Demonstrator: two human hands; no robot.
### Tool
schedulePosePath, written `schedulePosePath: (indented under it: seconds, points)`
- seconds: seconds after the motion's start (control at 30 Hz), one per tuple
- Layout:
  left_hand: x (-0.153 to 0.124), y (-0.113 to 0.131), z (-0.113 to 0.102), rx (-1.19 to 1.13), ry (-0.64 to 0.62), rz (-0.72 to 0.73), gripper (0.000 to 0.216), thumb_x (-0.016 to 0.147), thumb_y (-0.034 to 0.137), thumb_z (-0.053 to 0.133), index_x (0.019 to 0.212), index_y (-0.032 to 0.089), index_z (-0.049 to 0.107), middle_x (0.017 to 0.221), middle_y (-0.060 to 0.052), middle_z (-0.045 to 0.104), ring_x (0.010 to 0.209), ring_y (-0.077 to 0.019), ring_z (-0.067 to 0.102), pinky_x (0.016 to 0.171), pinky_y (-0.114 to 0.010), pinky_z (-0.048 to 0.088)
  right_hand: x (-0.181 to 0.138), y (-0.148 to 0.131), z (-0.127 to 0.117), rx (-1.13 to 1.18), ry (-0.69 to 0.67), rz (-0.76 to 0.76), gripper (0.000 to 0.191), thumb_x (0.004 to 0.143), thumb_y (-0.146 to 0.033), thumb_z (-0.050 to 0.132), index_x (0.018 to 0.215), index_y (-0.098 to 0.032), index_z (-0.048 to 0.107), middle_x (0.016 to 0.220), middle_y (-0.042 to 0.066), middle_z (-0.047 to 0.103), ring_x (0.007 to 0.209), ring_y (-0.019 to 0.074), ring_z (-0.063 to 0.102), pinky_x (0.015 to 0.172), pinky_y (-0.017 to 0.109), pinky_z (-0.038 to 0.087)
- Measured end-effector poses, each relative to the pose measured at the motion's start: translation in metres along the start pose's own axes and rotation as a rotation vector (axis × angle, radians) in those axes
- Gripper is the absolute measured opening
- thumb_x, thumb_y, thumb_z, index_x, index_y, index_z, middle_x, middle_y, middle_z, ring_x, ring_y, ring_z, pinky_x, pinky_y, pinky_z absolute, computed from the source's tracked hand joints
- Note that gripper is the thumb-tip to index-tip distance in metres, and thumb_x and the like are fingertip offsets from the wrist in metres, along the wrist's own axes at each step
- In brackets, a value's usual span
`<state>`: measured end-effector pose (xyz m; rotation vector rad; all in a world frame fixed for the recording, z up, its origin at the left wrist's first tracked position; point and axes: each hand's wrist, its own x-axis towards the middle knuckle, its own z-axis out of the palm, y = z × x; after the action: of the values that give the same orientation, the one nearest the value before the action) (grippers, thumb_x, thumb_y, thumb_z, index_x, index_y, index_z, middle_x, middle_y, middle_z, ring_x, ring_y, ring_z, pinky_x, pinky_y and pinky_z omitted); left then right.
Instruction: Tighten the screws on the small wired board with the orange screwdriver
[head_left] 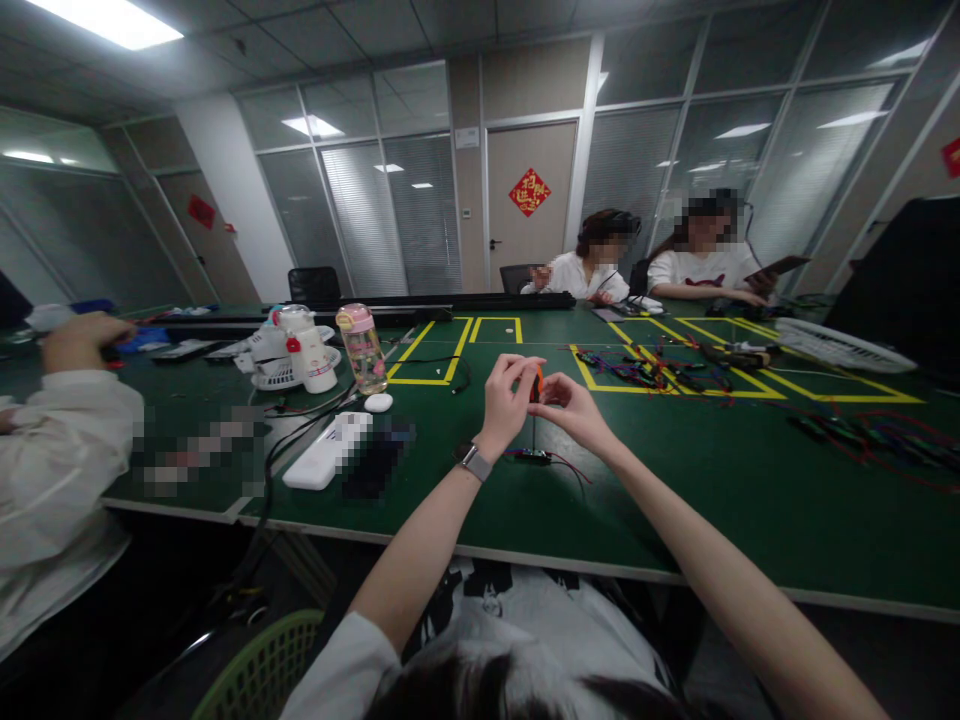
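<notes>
My left hand and my right hand meet above the green table, both pinched on a small screwdriver with an orange handle. Its thin shaft points straight down at a small circuit board with red and black wires lying on the table. A watch sits on my left wrist. Both forearms reach forward from the near table edge.
A water bottle with a pink cap, a white kettle-like appliance, a white mouse and a white power strip lie to the left. Wire bundles lie inside yellow taped boxes. Other people sit at left and far right. A green basket stands below.
</notes>
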<state>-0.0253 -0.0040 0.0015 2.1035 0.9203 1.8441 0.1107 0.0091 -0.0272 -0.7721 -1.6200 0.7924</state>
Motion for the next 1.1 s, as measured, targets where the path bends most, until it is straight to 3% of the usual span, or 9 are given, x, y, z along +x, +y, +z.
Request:
schedulePosePath:
  seconds: [0.27, 0.57, 0.77, 0.83, 1.0, 1.1]
  points:
    - [0.001, -0.005, 0.006, -0.278, -0.032, -0.119, 0.021, 0.090, 0.026, 0.050, 0.099, 0.015, 0.065, 0.097, -0.008, 0.068, 0.090, -0.0155, 0.064, 0.082, -0.027, 0.049, 0.001, -0.003, 0.002, 0.092, -0.018, 0.065, 0.032, 0.057, -0.032, 0.080, 0.077, -0.019, 0.058, 0.070, -0.001, 0.060, 0.066, 0.0152, 0.057, 0.068, 0.030, 0.049]
    - [-0.001, -0.003, 0.007, -0.058, 0.020, 0.017, 0.013, 0.086, 0.026, 0.058, 0.091, 0.018, 0.066, 0.084, -0.002, 0.058, 0.079, -0.0125, 0.057, 0.073, -0.024, 0.047, -0.001, -0.002, 0.004, 0.095, -0.025, 0.073, 0.027, 0.060, -0.033, 0.077, 0.074, -0.018, 0.059, 0.069, -0.001, 0.060, 0.065, 0.0152, 0.057, 0.069, 0.031, 0.049]
    - [-0.005, 0.011, -0.008, 0.310, -0.132, 0.133, 0.030, 0.093, 0.030, 0.043, 0.118, 0.020, 0.058, 0.105, -0.008, 0.060, 0.098, -0.0186, 0.056, 0.087, -0.032, 0.044, -0.001, 0.000, 0.000, 0.081, -0.045, 0.045, 0.029, 0.062, -0.036, 0.077, 0.074, -0.019, 0.057, 0.073, 0.001, 0.063, 0.070, 0.0172, 0.060, 0.073, 0.033, 0.050]
    - [-0.010, 0.018, -0.016, 0.470, -0.125, 0.135, 0.034, 0.094, 0.029, 0.042, 0.124, 0.021, 0.055, 0.113, -0.009, 0.058, 0.106, -0.0217, 0.053, 0.092, -0.036, 0.042, -0.002, -0.003, 0.000, 0.070, -0.071, 0.041, 0.030, 0.063, -0.037, 0.077, 0.073, -0.020, 0.056, 0.072, 0.001, 0.062, 0.069, 0.0173, 0.060, 0.072, 0.033, 0.050]
    - [-0.038, 0.030, -0.034, 0.716, 0.010, -0.056, 0.036, 0.092, 0.025, 0.041, 0.126, 0.021, 0.054, 0.120, -0.012, 0.055, 0.111, -0.0249, 0.051, 0.096, -0.042, 0.040, -0.005, -0.009, 0.000, -0.006, -0.078, 0.053, 0.034, 0.061, -0.040, 0.079, 0.072, -0.020, 0.054, 0.072, 0.001, 0.062, 0.070, 0.0177, 0.060, 0.072, 0.034, 0.051]
    - [-0.058, 0.030, -0.043, 0.988, 0.034, -0.221, 0.043, 0.090, 0.025, 0.043, 0.131, 0.017, 0.049, 0.128, -0.017, 0.051, 0.121, -0.0319, 0.044, 0.103, -0.053, 0.031, -0.005, -0.008, -0.001, -0.004, -0.072, 0.072, 0.034, 0.060, -0.040, 0.079, 0.073, -0.020, 0.054, 0.072, 0.000, 0.062, 0.069, 0.0172, 0.059, 0.072, 0.034, 0.050]
